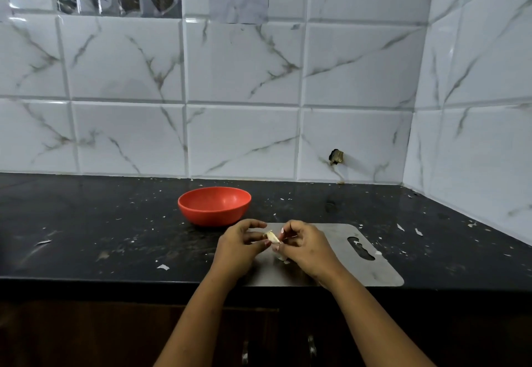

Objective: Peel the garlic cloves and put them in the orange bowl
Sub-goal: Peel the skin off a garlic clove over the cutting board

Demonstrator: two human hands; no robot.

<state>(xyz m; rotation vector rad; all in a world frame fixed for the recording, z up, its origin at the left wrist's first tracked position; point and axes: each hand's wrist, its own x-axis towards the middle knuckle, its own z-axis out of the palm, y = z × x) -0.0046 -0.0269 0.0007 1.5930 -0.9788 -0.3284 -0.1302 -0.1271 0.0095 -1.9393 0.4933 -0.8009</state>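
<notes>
A pale garlic clove (272, 237) is held between both hands just above the steel cutting board (339, 263). My left hand (240, 244) pinches its left end with curled fingers. My right hand (306, 244) pinches the right side, thumb and fingertips on the skin. A second whitish piece (280, 256) shows under my right hand; I cannot tell whether it is a clove or peel. The orange bowl (214, 206) stands on the black counter just behind and left of my hands. What I can see of its inside looks empty.
Small flakes of garlic skin (163, 266) are scattered over the black counter (86, 222). The steel board has a handle slot (361, 248) at its right end. White marble tiles form the back wall and the right corner wall. The counter's front edge runs just below my wrists.
</notes>
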